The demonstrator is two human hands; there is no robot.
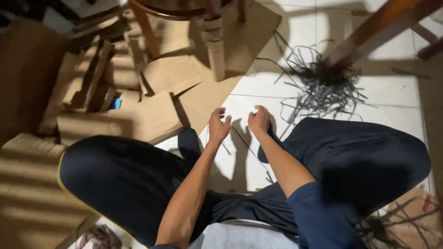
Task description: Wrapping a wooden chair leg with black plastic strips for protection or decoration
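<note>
Knees (124,180) flank bare tile (240,157) | left hand (218,127) fingers spread, empty | right hand (259,121) fingers curled, grip unclear | cardboard edge (184,106) near left

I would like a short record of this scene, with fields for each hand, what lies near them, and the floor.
left hand: open, fingers spread, above the white tiled floor
right hand: fingers curled; a thin dark strip runs below it, contact unclear
posture: seated on floor, knees apart, dark trousers
ahead right: pile of dark thin strips by a wooden leg
ahead left: cardboard pieces
</note>
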